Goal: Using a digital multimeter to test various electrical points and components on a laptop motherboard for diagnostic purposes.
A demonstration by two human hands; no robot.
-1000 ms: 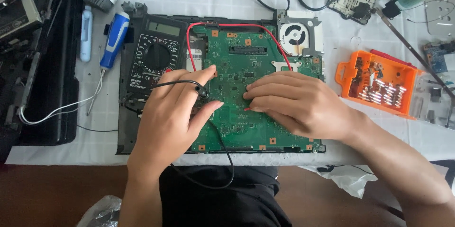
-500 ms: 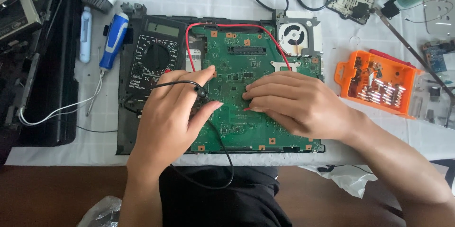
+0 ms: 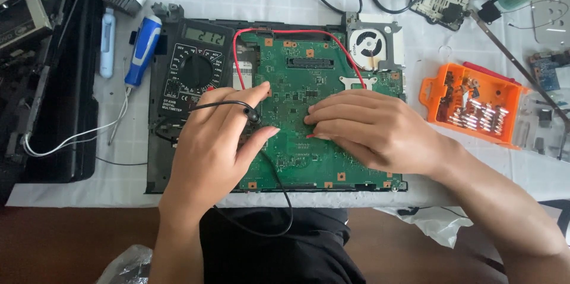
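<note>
Both hands rest on the large green rectangular circuit board, which lies in a dark laptop shell on the white gridded cloth. The left hand pinches the black probe and its thin black lead between thumb and forefinger, tip pressed to the board near its left-centre. The right hand lies flat over the board's middle, fingers curled round what looks like the red probe; only a sliver of red shows, so I cannot tell how firmly it is gripped.

The black dial multimeter sits just left of the board, touching its edge, and the red lead arcs from there across the board's top.

The risk I see is a slip: the components are tightly packed, and a probe tip skating sideways could bridge two neighbouring pads. The red lead draped over the board could also snag on a moving wrist and tug the meter. The open orange plastic case of screwdriver bits, right of the board near the right forearm, might get knocked and spill.
</note>
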